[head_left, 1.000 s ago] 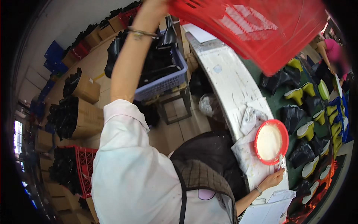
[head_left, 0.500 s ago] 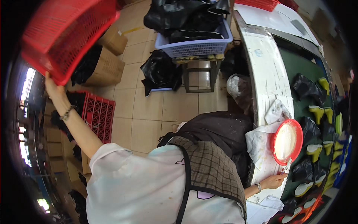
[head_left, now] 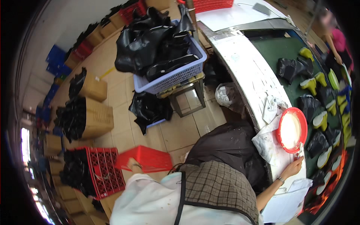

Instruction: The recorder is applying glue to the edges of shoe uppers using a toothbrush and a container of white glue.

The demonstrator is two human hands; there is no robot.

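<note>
At my left side, my left hand (head_left: 132,164) is closed on the edge of a red plastic basket (head_left: 152,159), low over the tiled floor. Its fingertips are partly hidden. On the right, a red bowl (head_left: 279,137) of creamy white paste rests on the white bench (head_left: 258,82). Just below its rim, my right hand (head_left: 293,167) grips what looks like a white-smeared brush (head_left: 300,150); its end is hard to make out. A stained cloth (head_left: 265,144) lies beside the bowl, and white sheets (head_left: 287,198) lie near my right wrist.
A blue basket (head_left: 170,79) heaped with black boot uppers stands on a stool ahead. Cartons (head_left: 98,118) and a red crate (head_left: 107,170) are at left. Black and yellow-green boot parts lie on a green conveyor belt (head_left: 268,47) beyond the bench. Another person (head_left: 339,45) is at far right.
The red basket in my left hand has swung down from the upper left to beside my body. The view has turned. My right hand stays by the bowl.
</note>
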